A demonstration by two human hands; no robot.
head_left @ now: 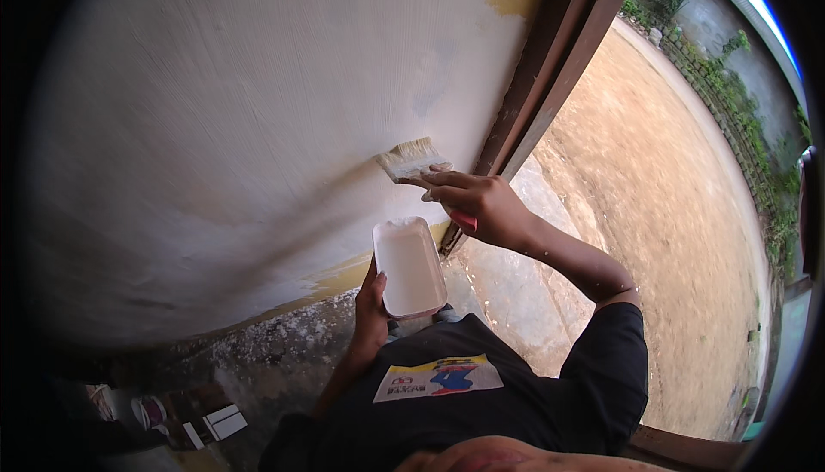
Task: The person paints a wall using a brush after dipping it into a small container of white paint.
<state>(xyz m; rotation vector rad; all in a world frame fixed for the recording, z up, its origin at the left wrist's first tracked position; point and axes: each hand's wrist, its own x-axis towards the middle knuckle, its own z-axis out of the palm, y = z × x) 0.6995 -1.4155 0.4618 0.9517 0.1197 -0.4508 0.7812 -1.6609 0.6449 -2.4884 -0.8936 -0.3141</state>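
Observation:
My right hand is closed round the red handle of a wide paintbrush, whose pale bristles point up and left toward the wall. Whether the bristles touch the wall I cannot tell. Lower down, my left hand grips the left side of a rectangular paint tub with off-white paint in it. The wall beyond carries whitish paint with visible brush strokes. Yellow patches show at its upper right corner and along its bottom edge.
A brown wooden door frame borders the wall on the right. Past it lies a sandy yard with a plant-lined far wall. On the paint-spattered floor, at lower left, stand a round container and a white-panelled object.

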